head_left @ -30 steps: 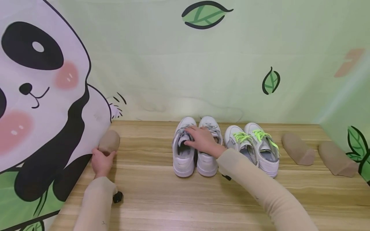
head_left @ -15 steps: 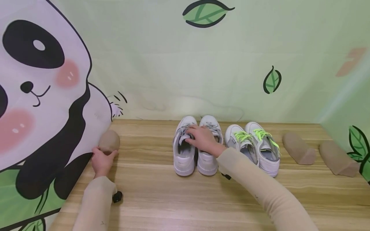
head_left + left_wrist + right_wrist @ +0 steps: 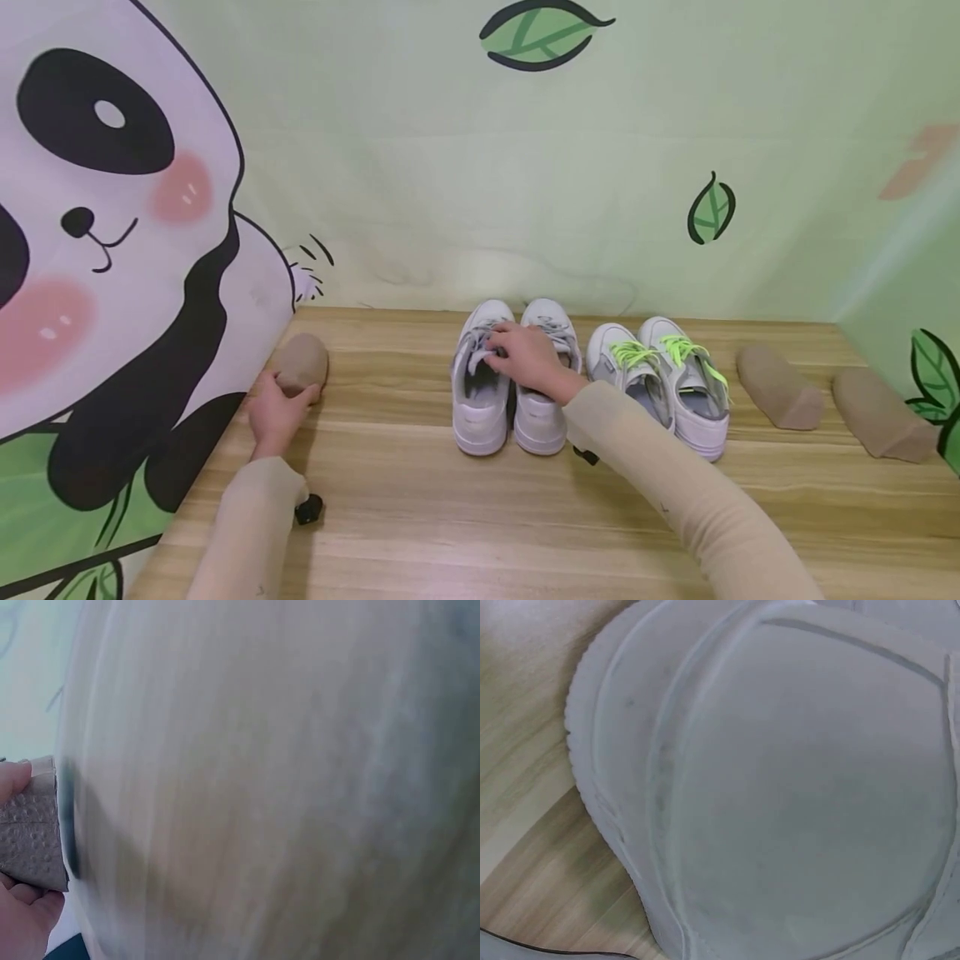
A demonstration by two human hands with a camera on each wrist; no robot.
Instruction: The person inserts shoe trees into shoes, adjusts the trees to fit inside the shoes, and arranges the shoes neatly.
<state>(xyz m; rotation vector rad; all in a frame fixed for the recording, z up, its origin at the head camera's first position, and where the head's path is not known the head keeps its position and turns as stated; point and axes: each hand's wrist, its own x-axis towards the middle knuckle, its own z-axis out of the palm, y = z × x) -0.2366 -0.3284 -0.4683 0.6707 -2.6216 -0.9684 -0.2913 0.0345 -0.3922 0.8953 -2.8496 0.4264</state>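
Observation:
My left hand [image 3: 277, 412] grips the near end of a brown moulded-pulp shoe insert [image 3: 303, 360], thumb on one side and fingers on the other. In the left wrist view, the insert's dimpled end [image 3: 30, 832] shows between thumb and fingers at the left edge. My right hand [image 3: 528, 358] reaches over a pair of white sneakers and pinches the tongue of the left sneaker [image 3: 480, 425], whose opening faces up. Beneath the palm lies the right sneaker [image 3: 542, 429], partly covered. Its white heel [image 3: 802, 787] fills most of the right wrist view.
To the right stand two white sneakers with neon-green laces [image 3: 697, 429], partly behind the right sleeve [image 3: 675, 492]. Two more brown inserts [image 3: 780, 387] lie further right on the wooden surface [image 3: 420, 517]. A printed panda wall [image 3: 255, 267] borders the left, a green backdrop [image 3: 405, 192] the back.
The left hand and its shoe insert have shifted slightly right, away from the panda wall. The right hand stays at the sneaker's tongue. The head view has drifted a little.

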